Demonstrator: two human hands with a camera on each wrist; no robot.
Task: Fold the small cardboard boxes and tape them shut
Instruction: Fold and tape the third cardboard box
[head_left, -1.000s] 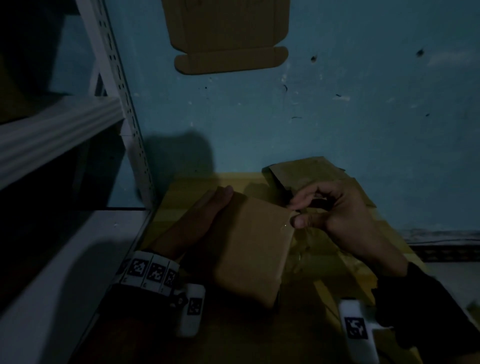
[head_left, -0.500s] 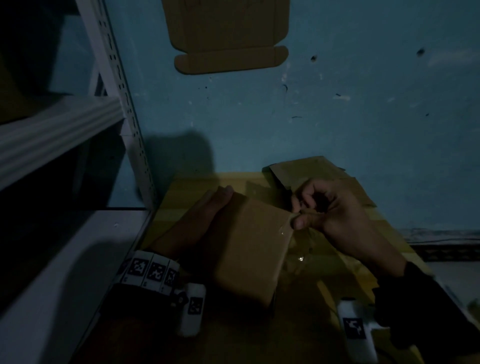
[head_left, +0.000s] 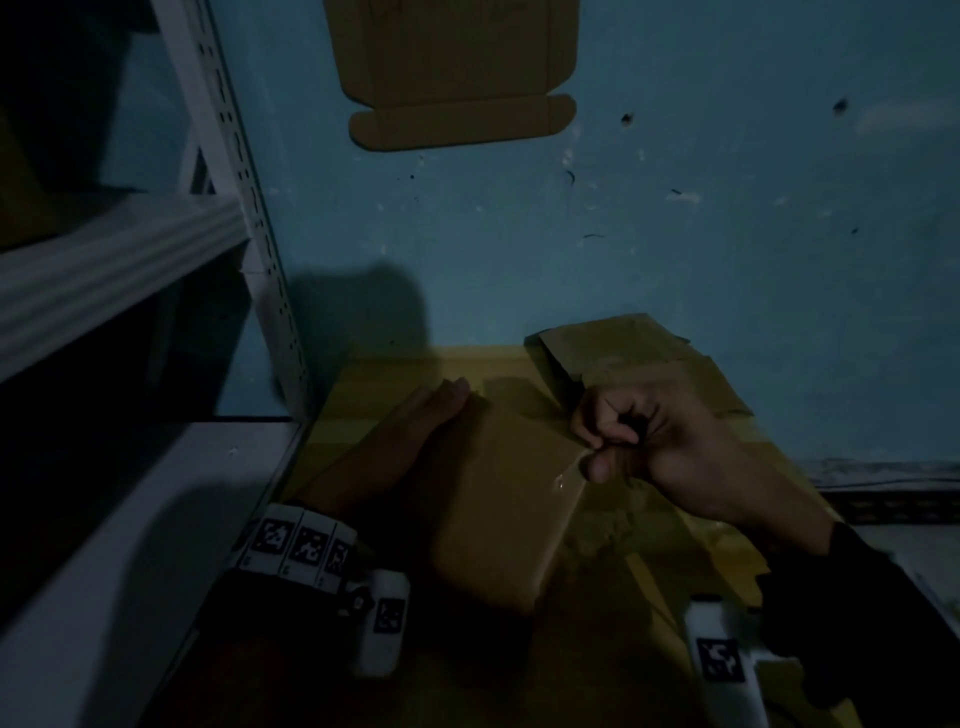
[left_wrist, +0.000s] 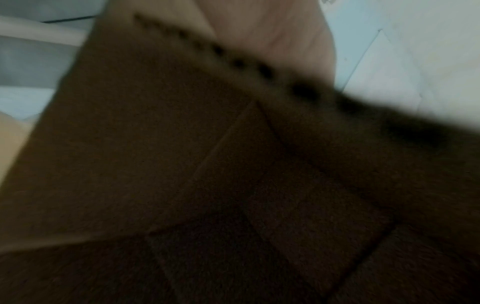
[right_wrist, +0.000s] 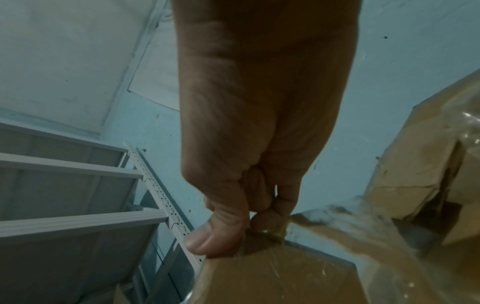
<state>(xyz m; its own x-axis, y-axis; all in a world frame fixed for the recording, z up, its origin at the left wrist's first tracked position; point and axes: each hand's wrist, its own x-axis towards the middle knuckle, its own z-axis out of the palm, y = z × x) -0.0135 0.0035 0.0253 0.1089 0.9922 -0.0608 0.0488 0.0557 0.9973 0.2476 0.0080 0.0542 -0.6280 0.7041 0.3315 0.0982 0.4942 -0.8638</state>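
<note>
Here, box (head_left: 498, 499) between left hand (head_left: 395, 457), right hand (head_left: 670, 447)

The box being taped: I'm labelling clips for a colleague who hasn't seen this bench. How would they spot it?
Start at the blue wall, then drop to the yellow table beneath it. The folded box lies between both hands, left hand flat on it. Unlike the loose cardboard pile behind, it is closed, with shiny clear tape at its right edge.

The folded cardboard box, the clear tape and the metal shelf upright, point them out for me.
folded cardboard box (head_left: 498, 499): head view, middle of its top face.
clear tape (right_wrist: 259, 265): right wrist view, glossy strip below the thumb.
metal shelf upright (head_left: 249, 208): head view, perforated face.
</note>
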